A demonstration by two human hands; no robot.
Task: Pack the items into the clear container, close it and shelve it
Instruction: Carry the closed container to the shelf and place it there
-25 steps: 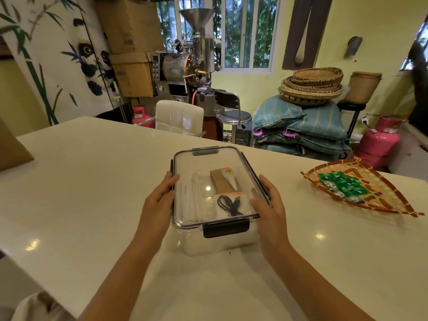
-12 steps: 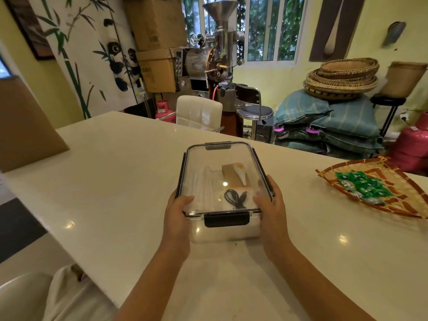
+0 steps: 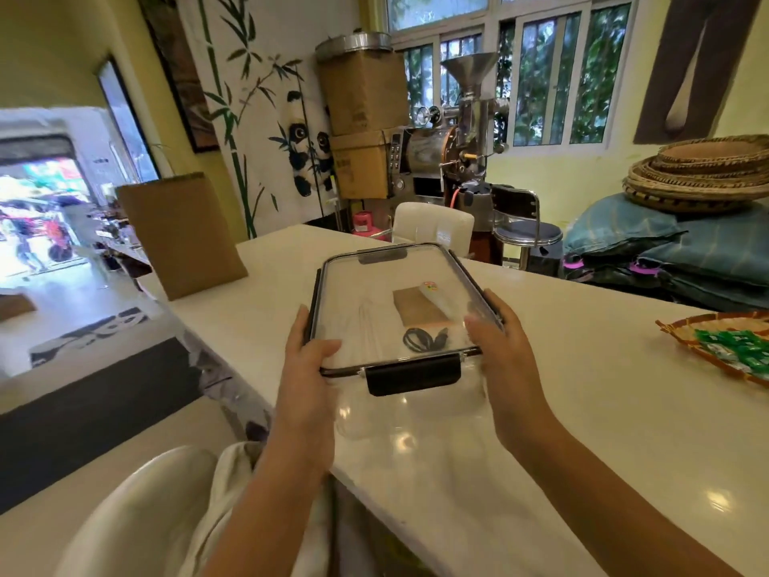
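The clear container point(image 3: 362, 293) has its clear lid on, edged with dark latches; the near latch point(image 3: 414, 378) is down. It is lifted off the white table point(image 3: 582, 410) and tilted, near end toward me. Through the lid I see a brown card point(image 3: 416, 310), a coiled black cable point(image 3: 424, 339) and pale thin items on the left. My left hand point(image 3: 308, 364) grips the container's left near corner, thumb on the lid. On the right side, my right hand point(image 3: 499, 343) holds the edge.
A woven tray point(image 3: 682, 335) with green packets point(image 3: 736, 351) lies at the table's right edge. A brown paper bag point(image 3: 183, 235) stands at the far left corner. A white chair back point(image 3: 137, 514) is below my arms. Chairs, a roasting machine and stacked sacks stand beyond the table.
Both hands slid back to the container's near corners and raised it off the table toward me. My view has swung left, showing the doorway and floor.
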